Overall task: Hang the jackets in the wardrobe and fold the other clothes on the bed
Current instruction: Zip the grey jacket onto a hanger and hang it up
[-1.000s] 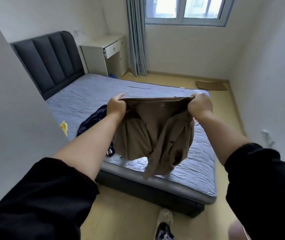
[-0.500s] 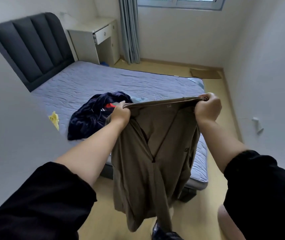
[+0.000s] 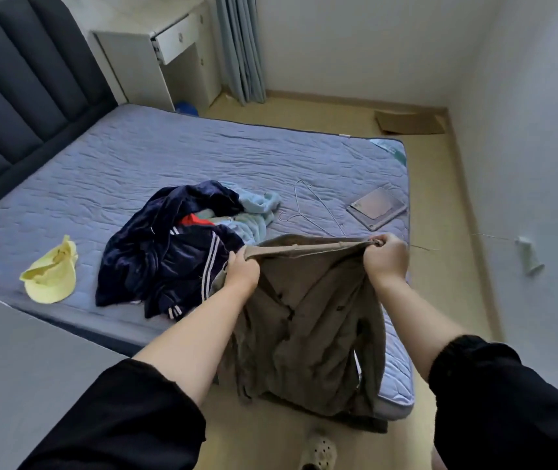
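The bed [image 3: 169,157] has the navy jacket [image 3: 169,256] and light blue garment [image 3: 257,205] piled together, wire hanger [image 3: 311,208] right of them. My left hand [image 3: 242,271] and right hand [image 3: 386,256] both clench the khaki jacket [image 3: 311,334] by its top edge, over the bed's near edge.

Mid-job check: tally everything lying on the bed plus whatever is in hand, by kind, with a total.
Brown jacket, gripped by left hand and right hand: 1
Navy striped clothing heap, separate pieces cannot be told apart: 1
Light blue garment: 1
Yellow cap: 1
Wire hanger: 1
Grey tablet: 1
Total: 6
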A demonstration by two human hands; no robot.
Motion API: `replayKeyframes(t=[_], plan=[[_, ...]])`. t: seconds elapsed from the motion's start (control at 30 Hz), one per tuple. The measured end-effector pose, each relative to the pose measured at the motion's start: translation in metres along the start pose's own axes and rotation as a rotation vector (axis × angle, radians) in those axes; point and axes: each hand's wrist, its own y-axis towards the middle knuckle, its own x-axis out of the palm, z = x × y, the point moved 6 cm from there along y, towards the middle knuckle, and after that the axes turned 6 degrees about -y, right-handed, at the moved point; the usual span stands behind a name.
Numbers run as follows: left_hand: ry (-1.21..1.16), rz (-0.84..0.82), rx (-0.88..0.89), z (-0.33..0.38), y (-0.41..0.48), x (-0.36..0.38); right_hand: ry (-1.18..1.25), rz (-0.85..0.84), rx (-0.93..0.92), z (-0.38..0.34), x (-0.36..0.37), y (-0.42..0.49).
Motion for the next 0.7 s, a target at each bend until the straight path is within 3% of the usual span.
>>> replayKeyframes(t=[0.2,0.3,0.43,0.57,0.7], plan=[[0.028,-0.09,-0.069,-0.006,0.064,0.032,-0.037,-0.123,0.143,0.035,0.07,0.037],[0.064,-0.134,-0.084,-0.009,0.106,0.043,-0.085,-0.165,0.131,0.04,0.1,0.055],[-0.07,-0.199,-0.096,0.001,0.156,0.07,-0.193,-0.215,0.111,0.036,0.141,0.086],[-0.244,-0.212,-0.152,0.049,0.213,0.089,-0.231,-0.121,0.046,-0.009,0.158,0.14],[-0.406,-0.203,-0.002,0.133,0.264,0.086,-0.269,0.029,-0.162,-0.076,0.146,0.207]])
